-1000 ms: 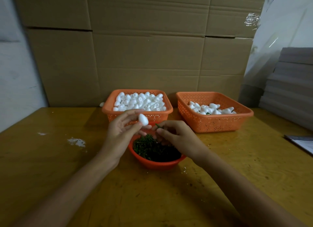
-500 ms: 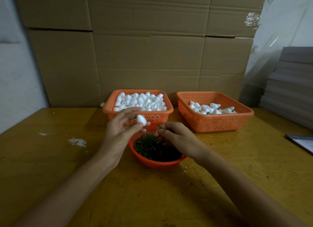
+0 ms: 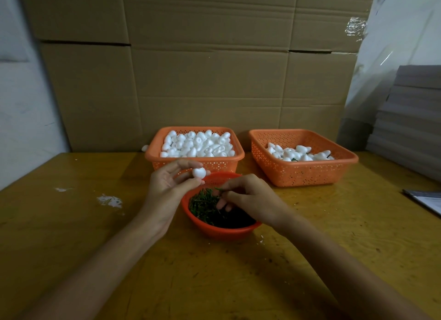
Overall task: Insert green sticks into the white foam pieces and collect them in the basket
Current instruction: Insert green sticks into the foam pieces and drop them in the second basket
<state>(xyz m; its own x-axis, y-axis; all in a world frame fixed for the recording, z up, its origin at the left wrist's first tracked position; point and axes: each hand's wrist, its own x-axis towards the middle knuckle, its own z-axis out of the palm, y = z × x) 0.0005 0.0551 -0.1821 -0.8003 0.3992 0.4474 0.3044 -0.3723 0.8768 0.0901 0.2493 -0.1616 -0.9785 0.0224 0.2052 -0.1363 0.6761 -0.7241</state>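
**Progress: early in the batch, one piece in hand and not yet joined**

You have only a small share done, by my reading. The shallow-filled orange perforated plastic basket (image 3: 307, 174) at right of centre holds a thin layer of white foam pieces, with a few green stubs showing among them. The heaped orange perforated plastic basket (image 3: 152, 156) at centre is piled close to its rim with plain pieces, so most of the work is left.

Your left hand (image 3: 167, 193) holds one white egg-shaped foam piece (image 3: 198, 172) between thumb and fingertips, just above the far rim of the round orange plastic bowl (image 3: 222, 231) on the yellow wooden surface (image 3: 238, 272). Your right hand (image 3: 250, 198) sits over that bowl, fingers curled, pinching a short thin green stick (image 3: 220, 189) whose free end points toward the upper left of the frame. Stick and foam are near each other but apart; the insertion has not happened.

The held piece looks smooth, matte and rounded, with no stick in it. Whether it has a starter hole is too small to tell. The bowl's sticks lie in a dark green tangle.
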